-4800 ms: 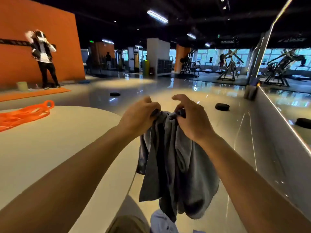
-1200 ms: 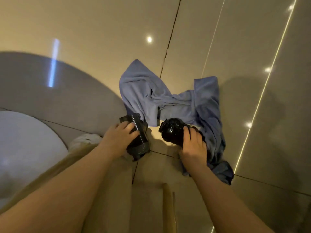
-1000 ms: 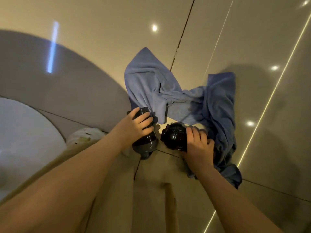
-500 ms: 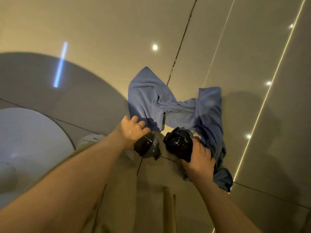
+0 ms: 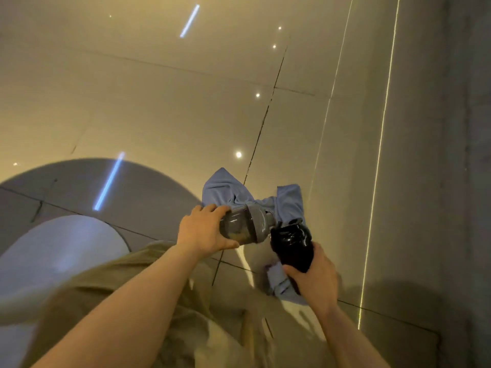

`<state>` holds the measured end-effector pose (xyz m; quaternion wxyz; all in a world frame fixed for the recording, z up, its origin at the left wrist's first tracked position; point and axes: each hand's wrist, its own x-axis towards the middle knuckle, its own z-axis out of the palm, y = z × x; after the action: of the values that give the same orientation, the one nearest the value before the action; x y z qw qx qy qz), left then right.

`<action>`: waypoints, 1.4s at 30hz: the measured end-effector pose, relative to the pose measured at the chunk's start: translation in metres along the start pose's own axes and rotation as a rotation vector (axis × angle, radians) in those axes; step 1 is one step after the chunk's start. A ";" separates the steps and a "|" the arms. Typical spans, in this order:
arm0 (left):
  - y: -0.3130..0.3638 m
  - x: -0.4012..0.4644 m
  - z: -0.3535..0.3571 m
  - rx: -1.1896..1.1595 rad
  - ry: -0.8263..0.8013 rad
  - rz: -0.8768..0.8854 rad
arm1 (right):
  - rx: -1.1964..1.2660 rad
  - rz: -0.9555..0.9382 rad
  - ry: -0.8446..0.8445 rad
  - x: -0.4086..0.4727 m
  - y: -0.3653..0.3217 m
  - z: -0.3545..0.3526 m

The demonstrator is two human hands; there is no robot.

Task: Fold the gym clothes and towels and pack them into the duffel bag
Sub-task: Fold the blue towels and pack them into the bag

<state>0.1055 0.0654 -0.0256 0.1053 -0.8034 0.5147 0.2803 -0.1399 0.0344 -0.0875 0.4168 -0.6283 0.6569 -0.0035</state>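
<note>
Both hands' fingers curled: left hand (image 5: 203, 232) grips grey bottle (image 5: 245, 225), right hand (image 5: 313, 277) black bottle (image 5: 292, 244) (probably).

The light around me is dim and yellowish. The glossy floor (image 5: 164, 107) mirrors ceiling lights as small white dots and two pale blue streaks, with thin bright lines running along the right. A broad curved shadow darkens the floor on the near left. The wide lens bends straight tile seams. My near forearms and trousers (image 5: 138, 293) look soft and smeared.
</note>
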 end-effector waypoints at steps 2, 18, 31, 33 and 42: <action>0.013 -0.030 -0.013 -0.053 0.100 0.003 | 0.111 -0.024 0.075 -0.020 -0.008 -0.011; 0.011 -0.262 -0.180 -0.712 1.138 -0.095 | 0.578 -0.699 0.339 -0.204 -0.217 -0.122; -0.127 -0.368 -0.262 -0.830 1.465 -0.234 | 0.771 -1.117 -0.011 -0.316 -0.406 -0.092; -0.166 -0.374 -0.268 -0.812 1.492 -0.334 | 0.718 -1.144 -0.078 -0.319 -0.438 -0.069; -0.329 -0.360 -0.302 -0.672 1.399 -0.594 | 0.485 -1.215 -0.178 -0.293 -0.578 0.050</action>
<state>0.3875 0.3514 0.3842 -0.4149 -0.8832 0.1169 -0.1845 0.3227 0.1811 0.3446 0.5233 -0.7733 0.1291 -0.3339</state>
